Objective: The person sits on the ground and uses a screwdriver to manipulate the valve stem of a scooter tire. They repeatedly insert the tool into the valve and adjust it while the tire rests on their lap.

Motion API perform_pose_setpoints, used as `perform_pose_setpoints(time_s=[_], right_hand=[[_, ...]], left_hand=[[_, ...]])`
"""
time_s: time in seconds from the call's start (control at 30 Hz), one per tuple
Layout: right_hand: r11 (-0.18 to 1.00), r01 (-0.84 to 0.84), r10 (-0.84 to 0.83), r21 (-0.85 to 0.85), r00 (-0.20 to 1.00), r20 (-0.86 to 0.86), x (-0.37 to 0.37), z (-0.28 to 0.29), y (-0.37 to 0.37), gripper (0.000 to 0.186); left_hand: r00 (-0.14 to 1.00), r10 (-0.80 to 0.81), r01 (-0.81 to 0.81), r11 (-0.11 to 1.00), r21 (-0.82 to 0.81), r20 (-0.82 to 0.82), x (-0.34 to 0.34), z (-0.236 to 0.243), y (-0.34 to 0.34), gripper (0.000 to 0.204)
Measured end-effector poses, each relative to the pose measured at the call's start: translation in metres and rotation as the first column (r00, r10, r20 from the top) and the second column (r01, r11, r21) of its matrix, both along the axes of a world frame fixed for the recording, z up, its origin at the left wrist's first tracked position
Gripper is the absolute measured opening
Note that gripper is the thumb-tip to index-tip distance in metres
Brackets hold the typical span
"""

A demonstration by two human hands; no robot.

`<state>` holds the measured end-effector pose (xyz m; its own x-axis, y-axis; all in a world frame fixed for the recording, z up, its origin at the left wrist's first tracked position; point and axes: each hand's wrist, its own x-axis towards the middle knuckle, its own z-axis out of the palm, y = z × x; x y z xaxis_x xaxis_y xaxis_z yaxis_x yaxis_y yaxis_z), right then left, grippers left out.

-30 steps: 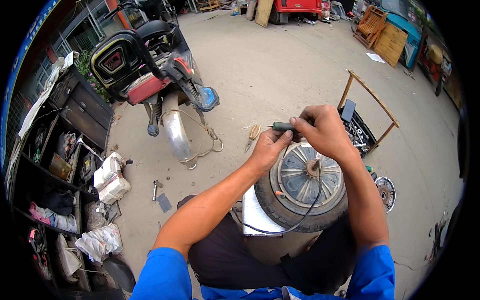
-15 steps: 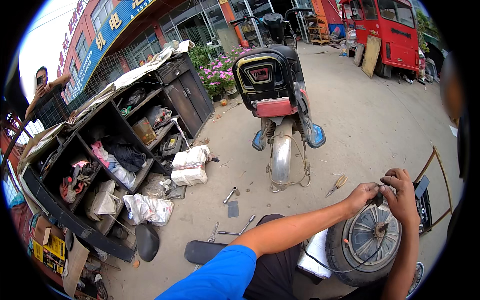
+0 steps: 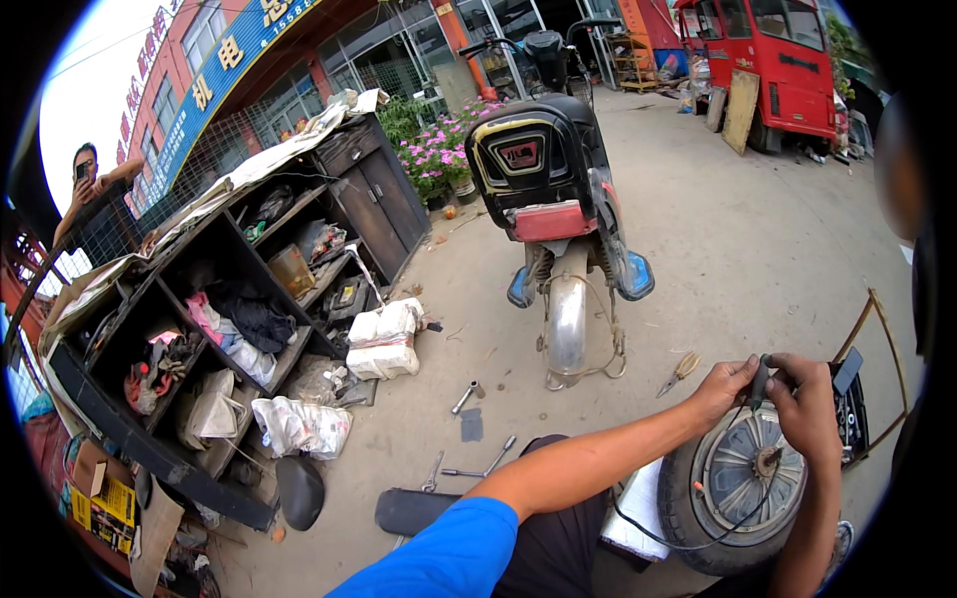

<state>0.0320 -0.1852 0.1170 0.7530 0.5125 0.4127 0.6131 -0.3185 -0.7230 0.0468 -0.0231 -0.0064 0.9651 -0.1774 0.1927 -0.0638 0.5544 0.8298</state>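
Observation:
Above a wheel with a spoked-looking metal hub (image 3: 736,468) and black tyre, both my hands meet at a dark cable end (image 3: 761,382). My left hand (image 3: 728,389) pinches it from the left, thumb and fingers together. On the other side, my right hand (image 3: 805,399) closes its fingers round the same piece. A black cable (image 3: 638,523) loops past the tyre's left side and up by the axle (image 3: 769,456). The wheel lies flat beside a white block (image 3: 643,503). What exactly lies between my fingertips is partly hidden.
An electric scooter (image 3: 543,164) stands ahead. Pliers (image 3: 679,374), a socket tool (image 3: 465,397), a T-shaped wrench (image 3: 483,464) and a spanner (image 3: 433,470) lie on the ground. A shelf unit (image 3: 239,214) stands left; an open toolbox (image 3: 850,419) sits right. Another person (image 3: 90,194) holds a phone.
The dark cable end now stands more upright and shows more clearly between my hands. My right fingers have lowered and curled in around it. The view has shifted slightly.

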Motion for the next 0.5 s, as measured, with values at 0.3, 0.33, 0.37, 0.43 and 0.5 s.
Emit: perform_pose_setpoints(time_s=[0.3,0.33,0.37,0.43,0.5], right_hand=[[0.968,0.230,-0.158,-0.102,0.872,0.462,0.008,-0.013,0.005,0.021],[0.956,0.262,-0.180,-0.134,0.881,0.438,0.009,-0.014,0.004,0.020],[0.942,0.293,-0.203,-0.166,0.887,0.414,0.010,-0.016,0.002,0.018],[0.959,0.279,-0.228,-0.059,0.875,0.428,0.019,-0.026,0.002,0.015],[0.971,0.239,-0.227,0.012,0.904,0.363,0.019,-0.027,0.003,0.014]], left_hand=[[0.997,0.015,-0.023,0.995,0.102,0.073,-0.007,-0.002,-0.003,0.023],[0.995,0.021,-0.033,0.992,0.119,0.097,-0.014,0.003,-0.003,0.025],[0.992,0.026,-0.043,0.990,0.135,0.121,-0.017,0.005,-0.003,0.027],[0.996,-0.056,0.054,0.998,0.028,0.065,-0.014,0.006,-0.004,0.035],[0.996,-0.075,0.076,0.997,-0.010,0.036,-0.010,0.005,-0.004,0.044]])
